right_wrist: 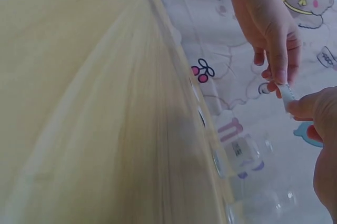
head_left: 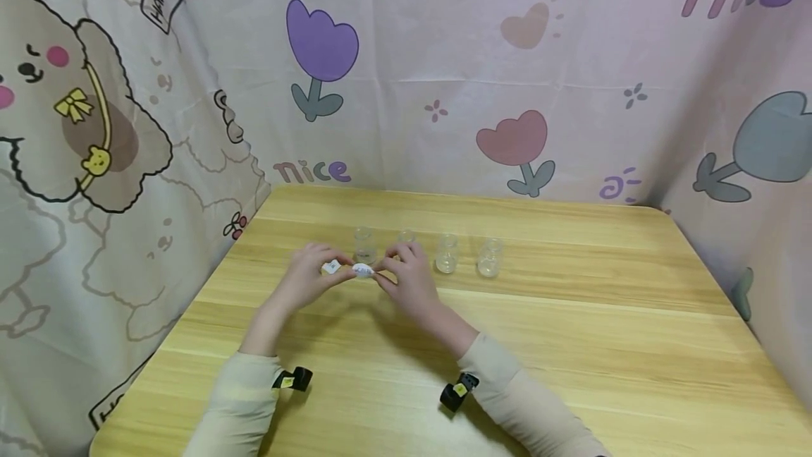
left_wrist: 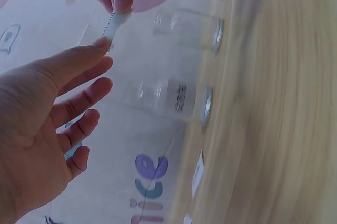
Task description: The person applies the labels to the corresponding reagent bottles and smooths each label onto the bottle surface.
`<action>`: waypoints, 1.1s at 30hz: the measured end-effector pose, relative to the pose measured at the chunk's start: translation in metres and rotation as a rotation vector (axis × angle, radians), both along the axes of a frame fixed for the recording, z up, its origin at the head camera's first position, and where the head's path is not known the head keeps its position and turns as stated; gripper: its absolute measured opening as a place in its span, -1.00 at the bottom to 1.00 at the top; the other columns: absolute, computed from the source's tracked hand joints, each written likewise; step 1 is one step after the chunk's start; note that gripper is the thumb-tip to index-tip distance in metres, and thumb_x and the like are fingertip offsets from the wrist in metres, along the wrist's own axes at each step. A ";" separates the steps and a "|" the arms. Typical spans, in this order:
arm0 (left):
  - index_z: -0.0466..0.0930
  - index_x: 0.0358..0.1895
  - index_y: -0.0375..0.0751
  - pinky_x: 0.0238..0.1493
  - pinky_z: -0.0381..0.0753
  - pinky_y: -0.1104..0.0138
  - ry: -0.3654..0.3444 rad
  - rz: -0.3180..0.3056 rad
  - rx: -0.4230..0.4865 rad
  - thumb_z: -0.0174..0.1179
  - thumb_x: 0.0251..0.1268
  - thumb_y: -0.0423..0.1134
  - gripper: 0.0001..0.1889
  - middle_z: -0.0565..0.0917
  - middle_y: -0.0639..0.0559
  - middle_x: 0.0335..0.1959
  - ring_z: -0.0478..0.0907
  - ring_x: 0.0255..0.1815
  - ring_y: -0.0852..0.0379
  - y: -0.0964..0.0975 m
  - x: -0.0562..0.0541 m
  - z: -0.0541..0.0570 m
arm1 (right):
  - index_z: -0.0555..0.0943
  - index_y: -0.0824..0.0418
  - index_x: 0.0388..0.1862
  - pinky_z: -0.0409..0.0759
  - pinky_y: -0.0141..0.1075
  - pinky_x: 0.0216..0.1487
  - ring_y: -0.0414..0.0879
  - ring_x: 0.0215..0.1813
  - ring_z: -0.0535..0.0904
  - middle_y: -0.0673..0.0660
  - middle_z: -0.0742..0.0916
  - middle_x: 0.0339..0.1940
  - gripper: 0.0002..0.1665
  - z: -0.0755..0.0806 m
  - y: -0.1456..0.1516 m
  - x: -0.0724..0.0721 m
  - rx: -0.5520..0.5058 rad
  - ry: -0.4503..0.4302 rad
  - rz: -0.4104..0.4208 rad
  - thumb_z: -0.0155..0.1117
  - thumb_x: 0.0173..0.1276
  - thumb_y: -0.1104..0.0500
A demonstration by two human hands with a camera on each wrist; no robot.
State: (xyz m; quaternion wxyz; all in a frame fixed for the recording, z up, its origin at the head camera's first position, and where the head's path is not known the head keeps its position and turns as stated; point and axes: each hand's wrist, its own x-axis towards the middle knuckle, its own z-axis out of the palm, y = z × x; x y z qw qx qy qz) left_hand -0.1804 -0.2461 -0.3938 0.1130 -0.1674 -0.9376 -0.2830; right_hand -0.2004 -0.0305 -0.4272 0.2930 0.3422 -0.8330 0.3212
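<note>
- our left hand [head_left: 311, 275] pinches one end of a white printed strip [head_left: 364, 270] between thumb and forefinger; the left wrist view shows its other fingers spread loosely, touching nothing, which we think keeps them off the print.
- our right hand [head_left: 411, 281] pinches the opposite end, also narrow at the fingertips. we judge that holding by the ends leaves the middle and its small print uncovered and lets both sides steer evenly.
- the strip hangs between the two hands, clear of the table [head_left: 539, 372], just in front of the leftmost jar [head_left: 364, 242]; held there, it seems easy to line up with the glass.
- that leftmost jar bears a label with dark print [left_wrist: 180, 98], too small for us to read.
- a white slip [head_left: 331, 266] lies on the table by our left hand, probably kept within short reach; the left wrist view shows part of another [left_wrist: 188, 219].
- to the right stand the second jar [head_left: 407, 236], partly hidden by our right hand, the third jar [head_left: 447, 256] and the rightmost jar [head_left: 489, 259]. all four stand upright, spaced apart in a row, presumably so each can be handled without knocking its neighbour.
- behind the table hangs a patterned cloth [head_left: 412, 41].
</note>
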 end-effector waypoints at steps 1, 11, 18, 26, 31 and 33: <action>0.73 -0.19 -0.02 0.18 0.18 -0.14 0.011 -0.009 0.008 0.38 0.15 -0.07 -0.80 0.73 -0.03 -0.11 0.49 0.05 -0.10 0.003 -0.001 0.000 | 0.74 0.10 -0.41 0.39 -0.20 -0.07 -0.04 -0.14 0.40 0.04 0.63 -0.24 -0.90 0.000 0.003 0.000 -0.009 0.002 -0.003 0.52 0.12 0.15; 0.73 -0.26 -0.10 -0.02 0.50 -0.01 -0.026 -0.085 0.153 0.35 0.20 -0.14 -0.86 0.73 0.03 -0.20 0.52 -0.10 0.03 0.028 -0.011 -0.012 | 0.73 0.14 -0.40 0.34 -0.14 -0.11 0.03 -0.15 0.41 0.11 0.64 -0.24 -0.88 -0.002 0.027 -0.002 -0.080 -0.027 -0.016 0.53 0.07 0.21; 0.71 -0.27 -0.09 -0.02 0.47 -0.07 -0.096 -0.113 0.258 0.31 0.24 -0.20 -0.92 0.69 0.01 -0.19 0.48 -0.11 0.03 0.035 -0.006 -0.021 | 0.73 0.15 -0.42 0.32 -0.12 -0.07 0.05 -0.13 0.41 0.11 0.62 -0.26 -0.87 -0.007 0.036 -0.001 -0.102 -0.032 -0.011 0.54 0.05 0.21; 0.70 -0.26 -0.06 -0.14 0.45 0.14 -0.137 -0.098 0.311 0.29 0.27 -0.18 -0.93 0.68 0.05 -0.21 0.48 -0.14 0.07 0.039 -0.003 -0.026 | 0.73 0.13 -0.38 0.33 -0.08 -0.05 0.09 -0.13 0.42 0.10 0.61 -0.24 -0.86 -0.009 0.041 -0.002 -0.071 -0.062 -0.007 0.53 0.08 0.19; 0.68 -0.23 -0.09 -0.22 0.43 0.28 -0.228 -0.057 0.372 0.27 0.30 -0.14 -0.87 0.66 0.01 -0.22 0.48 -0.19 0.09 0.042 -0.004 -0.030 | 0.73 0.13 -0.33 0.35 -0.06 -0.06 0.10 -0.13 0.42 0.13 0.62 -0.23 -0.83 -0.005 0.041 -0.002 -0.043 -0.022 -0.020 0.53 0.08 0.19; 0.69 -0.22 -0.13 -0.26 0.43 0.30 -0.260 -0.042 0.397 0.27 0.29 -0.14 -0.85 0.66 -0.02 -0.24 0.46 -0.21 0.10 0.044 -0.004 -0.032 | 0.72 0.12 -0.34 0.34 -0.08 -0.08 0.07 -0.16 0.41 0.11 0.62 -0.24 -0.83 -0.004 0.040 -0.002 -0.031 0.024 -0.017 0.54 0.07 0.19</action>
